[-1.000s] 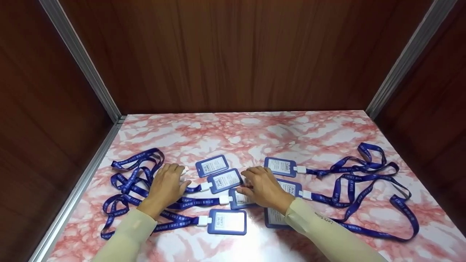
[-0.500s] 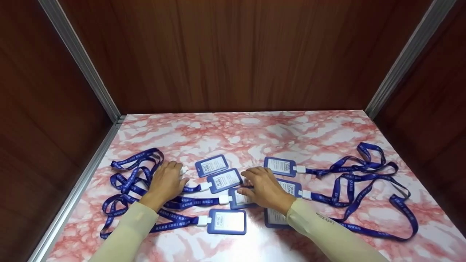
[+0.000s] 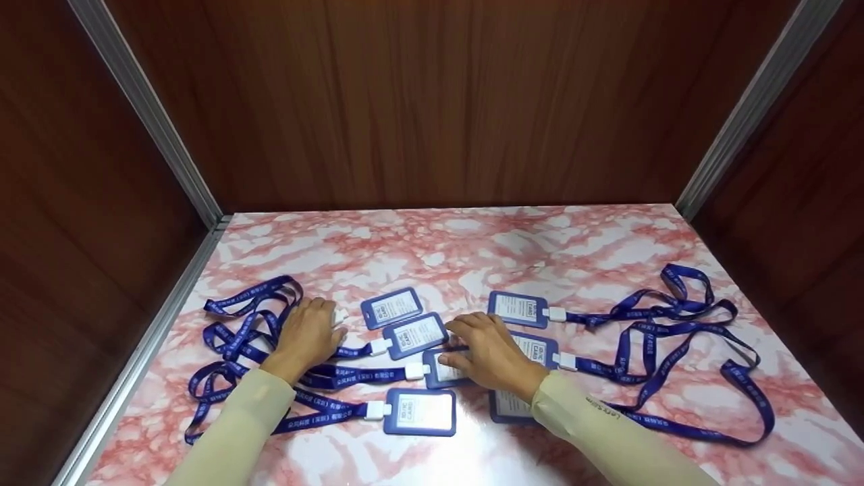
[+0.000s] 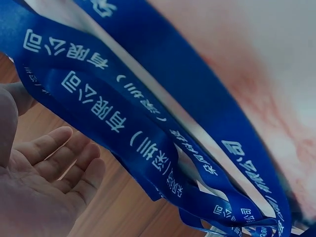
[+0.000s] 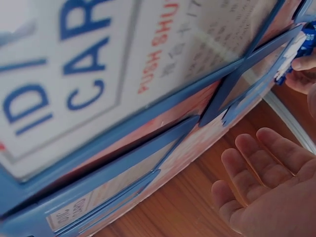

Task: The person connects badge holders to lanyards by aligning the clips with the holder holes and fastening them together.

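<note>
My left hand (image 3: 307, 339) lies over the left-hand blue lanyards (image 3: 253, 317), its fingers relaxed and slightly spread. Beside its fingertips shows a white clip (image 3: 340, 315), apart from the upper badge holder (image 3: 391, 308). The left wrist view shows the palm and loosely bent fingers (image 4: 54, 163) beside the printed straps, gripping nothing. Over the middle badge holder (image 3: 442, 369) hovers or rests my right hand (image 3: 496, 352); contact cannot be told. Its fingers (image 5: 261, 163) are loosely bent with nothing in them. The hand partly hides two right-hand badge holders (image 3: 540, 347).
More blue-framed badge holders lie at the centre, one tilted (image 3: 415, 335) and one near the front (image 3: 420, 412). On the right, further lanyards (image 3: 675, 331) sprawl in loops. Brown wood-look panels (image 3: 445, 101) enclose the marbled pink table (image 3: 459, 250) behind and at the sides.
My left hand has shifted very slightly to the left. The right hand, badge holders and lanyards stay practically where they were.
</note>
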Available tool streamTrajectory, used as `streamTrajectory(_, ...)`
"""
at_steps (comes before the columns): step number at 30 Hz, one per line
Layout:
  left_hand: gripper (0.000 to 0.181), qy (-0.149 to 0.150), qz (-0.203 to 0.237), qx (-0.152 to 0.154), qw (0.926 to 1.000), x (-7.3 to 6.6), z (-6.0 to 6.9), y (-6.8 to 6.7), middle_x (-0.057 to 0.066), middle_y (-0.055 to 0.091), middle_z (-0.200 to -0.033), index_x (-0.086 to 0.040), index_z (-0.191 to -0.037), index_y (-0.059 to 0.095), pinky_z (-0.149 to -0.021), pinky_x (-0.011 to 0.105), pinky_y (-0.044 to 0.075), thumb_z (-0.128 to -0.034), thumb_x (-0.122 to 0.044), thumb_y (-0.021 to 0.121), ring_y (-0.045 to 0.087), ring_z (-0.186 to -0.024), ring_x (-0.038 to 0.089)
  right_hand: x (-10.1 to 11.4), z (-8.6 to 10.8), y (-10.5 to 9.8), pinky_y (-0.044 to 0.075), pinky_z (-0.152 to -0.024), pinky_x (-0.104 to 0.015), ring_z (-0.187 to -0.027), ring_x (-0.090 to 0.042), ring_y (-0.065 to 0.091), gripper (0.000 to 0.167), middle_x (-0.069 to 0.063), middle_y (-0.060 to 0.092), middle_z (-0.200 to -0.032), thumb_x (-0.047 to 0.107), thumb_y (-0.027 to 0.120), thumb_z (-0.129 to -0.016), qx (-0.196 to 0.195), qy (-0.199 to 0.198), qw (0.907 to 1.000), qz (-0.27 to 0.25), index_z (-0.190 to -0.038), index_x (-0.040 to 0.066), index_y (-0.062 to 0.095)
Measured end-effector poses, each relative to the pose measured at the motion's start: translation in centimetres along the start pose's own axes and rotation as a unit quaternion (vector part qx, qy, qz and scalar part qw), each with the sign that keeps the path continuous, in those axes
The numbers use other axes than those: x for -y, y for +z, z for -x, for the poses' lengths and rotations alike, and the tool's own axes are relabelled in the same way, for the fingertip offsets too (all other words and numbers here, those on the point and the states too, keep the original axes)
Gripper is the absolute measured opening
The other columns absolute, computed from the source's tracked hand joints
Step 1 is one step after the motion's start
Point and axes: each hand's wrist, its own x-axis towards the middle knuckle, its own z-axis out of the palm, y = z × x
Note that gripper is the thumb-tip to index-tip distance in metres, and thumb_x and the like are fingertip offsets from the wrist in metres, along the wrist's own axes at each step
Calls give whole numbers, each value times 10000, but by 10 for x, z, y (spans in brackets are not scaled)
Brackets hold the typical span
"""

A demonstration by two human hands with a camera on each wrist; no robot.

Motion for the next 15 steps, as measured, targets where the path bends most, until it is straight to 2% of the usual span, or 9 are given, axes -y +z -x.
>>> streamTrajectory(4, 445, 5, -19, -59, 10000, 1, -1, 1, 242, 648, -1128, 80, -1154, 650, -997, 568, 464, -907, -273, 758, 567, -1086, 424, 2, 0, -1, 338, -1125, -584, -1281, -326, 559, 611, -128, 637, -1355, 488, 727, -921, 48, 21, 10000, 1, -1346, 59, 634)
streamTrajectory(15, 391, -83, -26, 67, 9999, 1, -7, 2, 232, 655, -1109, 75, -1128, 660, -1030, 553, 447, -900, -232, 737, 572, -1096, 424, 2, -1, -2, 377, -1098, -540, -1257, -308, 574, 579, -100, 657, -1320, 475, 730, -925, -67, -119, 9999, 53, -1323, 63, 647)
